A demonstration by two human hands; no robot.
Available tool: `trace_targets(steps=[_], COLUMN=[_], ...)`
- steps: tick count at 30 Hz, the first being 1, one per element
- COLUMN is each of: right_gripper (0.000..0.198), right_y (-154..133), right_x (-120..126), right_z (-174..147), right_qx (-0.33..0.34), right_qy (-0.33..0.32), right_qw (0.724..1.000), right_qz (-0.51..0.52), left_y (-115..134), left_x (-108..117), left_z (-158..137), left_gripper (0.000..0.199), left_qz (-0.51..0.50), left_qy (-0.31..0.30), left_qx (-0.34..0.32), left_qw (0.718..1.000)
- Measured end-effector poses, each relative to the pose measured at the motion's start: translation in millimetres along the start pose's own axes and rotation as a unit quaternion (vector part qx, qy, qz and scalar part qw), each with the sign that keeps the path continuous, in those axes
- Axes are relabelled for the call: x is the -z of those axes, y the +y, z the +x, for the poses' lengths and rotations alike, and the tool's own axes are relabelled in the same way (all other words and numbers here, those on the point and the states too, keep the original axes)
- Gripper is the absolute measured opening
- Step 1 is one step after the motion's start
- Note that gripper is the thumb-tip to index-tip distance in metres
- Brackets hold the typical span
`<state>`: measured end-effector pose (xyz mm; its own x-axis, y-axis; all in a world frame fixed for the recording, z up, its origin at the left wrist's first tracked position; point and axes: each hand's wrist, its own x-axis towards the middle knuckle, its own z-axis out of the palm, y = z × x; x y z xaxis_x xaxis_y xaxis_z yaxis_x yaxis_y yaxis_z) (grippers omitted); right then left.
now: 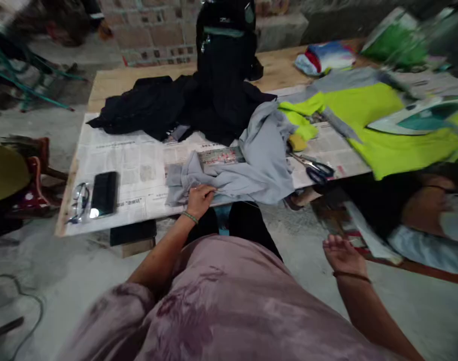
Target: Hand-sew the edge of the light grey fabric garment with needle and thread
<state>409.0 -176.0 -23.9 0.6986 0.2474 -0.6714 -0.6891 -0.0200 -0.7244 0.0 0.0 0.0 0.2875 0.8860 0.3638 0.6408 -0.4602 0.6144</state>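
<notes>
Left hand (199, 200) pinched the near edge of the grey cloth (266, 143) between thumb and fingers, while the right hand (345, 255) was held out beyond the desk, palm upward and fingers loosely curled; whether it held anything could not be told. Beneath the work stretched the desk (279, 70), much of its wood covered by newspaper (123, 160). Dark cloth (146, 108) lay heaped across the far side. To the right, a lime-and-grey garment (379, 105) was spread out. Grey cloth lay rumpled along the near edge, in front of the person's waist, one part running back to touch the dark heap. Past the lime garment stood a green-and-white bag (396, 42), blurred. An iron (420, 118) rested on the lime fabric. Toward the left end lay a flat black object (104, 193), with spectacles (80, 200) just beside it. Scissors (319, 171) with dark handles lay on the newspaper, between the grey cloth and the lime garment. Smallest was a fine thread (247, 202), trailing rightward near the grey cloth's lower edge.
</notes>
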Motion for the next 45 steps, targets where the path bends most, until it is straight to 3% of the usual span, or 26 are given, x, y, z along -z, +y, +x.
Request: trace_targets(steps=[4,7,10,12,14,16,18,22,28,45], right_gripper=[0.010,0.023,0.022,0.019,0.017,0.015,0.013,0.014,0.014,0.020], right_y=[6.4,24.3,52.7,74.2,95.7,115.3,131.3,148.3,150.7,154.0], right_x=[-26.4,-50.9,-79.2,-98.3,-115.7,-129.6,-139.3,-149.8,-158.6,-162.6], right_z=[-16.6,-51.6,-97.8,-124.3,-141.4,-148.3,-147.9,-140.9,-140.7,-140.8], right_qx=[0.011,0.057,0.123,0.159,0.210,0.248,0.256,0.237,0.290,0.268], right_qy=[-0.155,-0.343,-0.475,-0.540,-0.591,-0.614,-0.608,-0.571,-0.569,-0.561], right_qw=[0.985,0.920,0.801,0.689,0.593,0.538,0.533,0.568,0.542,0.543], right_qz=[-0.077,-0.179,-0.343,-0.456,-0.505,-0.521,-0.530,-0.543,-0.547,-0.564], left_y=[1.9,3.0,4.2,4.9,5.2,4.8,3.8,2.1,1.3,0.7], left_x=[5.7,6.3,5.1,4.3,3.6,3.1,2.5,1.3,0.6,-0.2], left_z=[-10.9,-20.5,-27.1,-28.9,-29.4,-29.5,-29.7,-30.7,-31.3,-30.9], left_gripper=[0.011,0.008,0.008,0.008,0.008,0.009,0.010,0.009,0.012,0.014], left_qz=[0.016,0.052,0.060,0.057,0.056,0.056,0.057,0.055,0.057,0.052], left_qy=[0.016,0.037,0.042,0.043,0.043,0.041,0.039,0.026,0.018,-0.002], left_qx=[-0.035,-0.049,-0.056,-0.056,-0.055,-0.058,-0.060,-0.062,-0.069,-0.064], left_qw=[0.999,0.997,0.996,0.996,0.996,0.996,0.996,0.996,0.996,0.997])
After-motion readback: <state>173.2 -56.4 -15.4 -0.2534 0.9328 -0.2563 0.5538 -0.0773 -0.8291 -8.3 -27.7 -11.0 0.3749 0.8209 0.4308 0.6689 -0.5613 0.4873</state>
